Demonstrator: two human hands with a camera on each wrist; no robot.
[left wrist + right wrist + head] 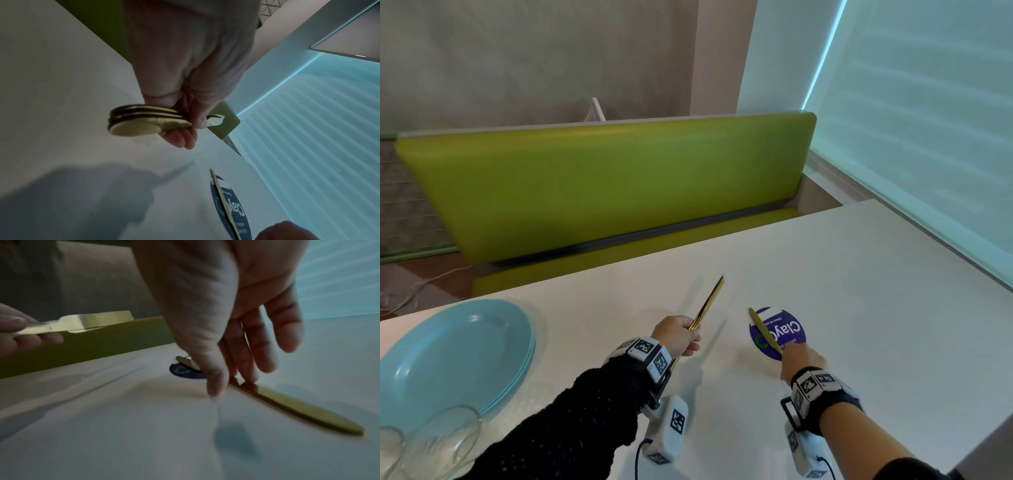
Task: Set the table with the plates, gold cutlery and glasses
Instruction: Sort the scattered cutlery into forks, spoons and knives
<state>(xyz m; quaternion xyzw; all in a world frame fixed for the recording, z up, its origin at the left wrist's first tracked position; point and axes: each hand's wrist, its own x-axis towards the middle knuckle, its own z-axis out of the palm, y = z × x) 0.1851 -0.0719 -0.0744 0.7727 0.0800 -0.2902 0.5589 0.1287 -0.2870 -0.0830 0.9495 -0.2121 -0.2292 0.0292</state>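
left hand point(678, 334): curled tight round a bundle of gold cutlery point(709, 301), the blade ends fanned up and away toward the far edge of the counter point(859, 274); in the left wrist view the handle ends sit stacked under the thumb
why held so: likely a reserve, keeping the rest together off the counter while the other hand lays pieces one at a time
right hand point(800, 359): fingers straight and loosely spread, fingertips point(249, 378) pressing on the knife point(765, 331); not wrapped round it
knife: flat on the counter near the middle, blade lying across a round purple sticker point(777, 334), handle toward the near edge
why placed so: judged to be a nudge to square it up for a place setting, though no plate lies beside it yet
plates point(453, 353): blue, stacked, at the near left corner, well apart from the knife
glasses point(438, 438): clear, just in front of the plates at the near edge, untouched
progress: early, plates and glasses not yet laid out
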